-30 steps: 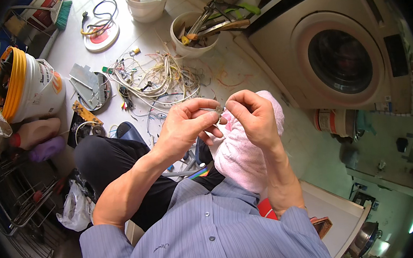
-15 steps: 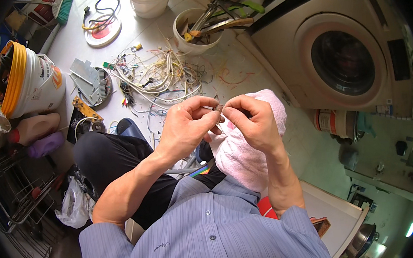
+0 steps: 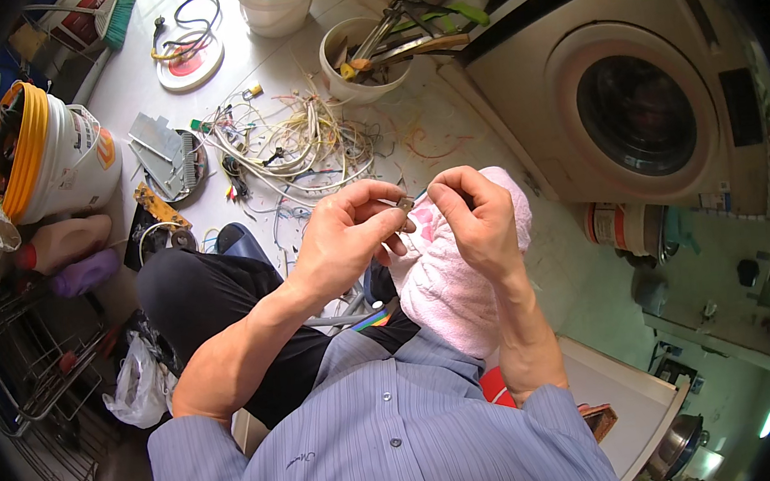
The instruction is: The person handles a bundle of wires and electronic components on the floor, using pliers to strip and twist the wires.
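Observation:
My left hand (image 3: 343,235) pinches a small brownish piece (image 3: 407,205), perhaps metal, between thumb and fingers; it is too small to make out its kind. Close beside it, my right hand (image 3: 473,224) has its thumb and forefinger drawn together. Whatever may be between those fingertips is hidden or too thin to see. Both hands are raised over my lap, with a narrow gap between them. Behind and below the right hand, a pink towel (image 3: 435,291) lies over my right leg.
Tangled cables and wires (image 3: 303,142) spread over the floor ahead. Beyond them stands a white bucket of tools (image 3: 334,71). A white bucket with yellow rings (image 3: 76,167) is at left, near a wire rack (image 3: 38,362). At right is a washing machine (image 3: 521,119).
My right hand has shifted slightly up and away from the left, widening the gap between the fingertips. The small piece stays in my left hand, now more exposed.

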`<action>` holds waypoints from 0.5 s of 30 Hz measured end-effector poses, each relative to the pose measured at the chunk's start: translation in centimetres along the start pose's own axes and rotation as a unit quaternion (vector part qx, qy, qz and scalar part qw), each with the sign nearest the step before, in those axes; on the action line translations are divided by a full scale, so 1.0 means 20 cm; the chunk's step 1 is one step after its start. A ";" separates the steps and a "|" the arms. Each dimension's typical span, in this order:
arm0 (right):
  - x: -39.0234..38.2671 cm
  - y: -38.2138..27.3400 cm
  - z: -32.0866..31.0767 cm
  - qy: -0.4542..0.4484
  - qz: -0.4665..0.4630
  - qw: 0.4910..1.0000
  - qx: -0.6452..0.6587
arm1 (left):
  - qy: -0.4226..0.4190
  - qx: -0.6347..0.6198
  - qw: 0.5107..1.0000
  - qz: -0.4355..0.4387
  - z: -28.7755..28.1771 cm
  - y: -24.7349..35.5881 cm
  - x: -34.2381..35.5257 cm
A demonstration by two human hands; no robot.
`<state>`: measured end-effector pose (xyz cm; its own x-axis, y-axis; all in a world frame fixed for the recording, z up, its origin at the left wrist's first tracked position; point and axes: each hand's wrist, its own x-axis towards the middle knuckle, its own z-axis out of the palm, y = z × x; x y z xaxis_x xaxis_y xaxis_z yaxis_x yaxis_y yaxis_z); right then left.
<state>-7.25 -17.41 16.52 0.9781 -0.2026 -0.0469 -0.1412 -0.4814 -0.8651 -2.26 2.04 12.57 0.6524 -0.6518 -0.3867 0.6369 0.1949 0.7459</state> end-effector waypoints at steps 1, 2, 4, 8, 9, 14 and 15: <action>0.00 0.00 0.00 0.000 0.009 1.000 0.001 | -0.016 -0.039 0.999 -0.001 -0.01 -0.02 0.01; 0.00 0.00 -0.01 0.000 0.017 1.000 0.002 | -0.031 -0.078 0.997 -0.001 -0.03 -0.03 0.01; 0.01 0.00 -0.01 0.001 0.000 1.000 -0.007 | -0.053 -0.163 0.985 0.006 -0.05 -0.09 0.04; 0.01 0.01 0.00 0.005 -0.026 1.000 -0.013 | -0.063 -0.213 0.975 0.017 -0.05 -0.15 0.06; 0.01 0.01 0.00 0.005 -0.024 1.000 -0.014 | -0.064 -0.224 0.972 0.014 -0.05 -0.14 0.05; 0.02 -0.02 -0.01 0.000 0.009 1.000 -0.021 | -0.074 -0.289 0.954 -0.021 -0.04 -0.13 0.05; 0.02 -0.02 -0.02 -0.014 0.012 1.000 -0.014 | -0.072 -0.301 0.951 -0.023 -0.03 -0.14 0.05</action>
<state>-6.94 -17.53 17.02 0.9783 -0.1900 -0.0826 -0.1688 -0.5001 -0.8493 -3.00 1.32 9.73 0.5829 -0.7545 -0.3015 0.8113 0.5201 0.2669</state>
